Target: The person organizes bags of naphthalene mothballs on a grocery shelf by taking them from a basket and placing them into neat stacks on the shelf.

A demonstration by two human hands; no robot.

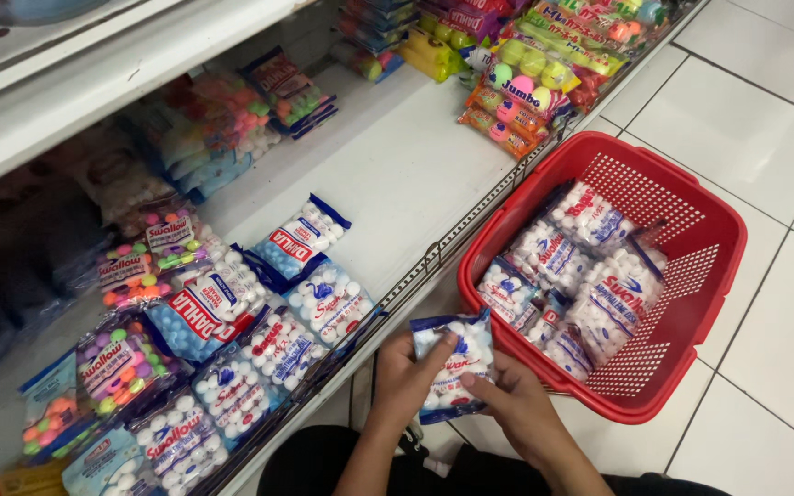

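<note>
Both my hands hold one clear packet of white balls (457,360) with a blue top edge, low in the middle of the view. My left hand (403,375) grips its left side. My right hand (512,400) pinches its lower right corner. The packet hangs just in front of the white shelf's (415,165) front edge and beside the red plastic basket (682,266) on the floor. Inside the basket lie several similar packets of white balls (581,276).
On the shelf to the left lie several packets of white balls (277,340) and packets of coloured balls (135,266). More colourful packets (526,78) are stacked at the shelf's far end. White floor tiles (765,119) spread to the right. My dark trousers (323,468) show below.
</note>
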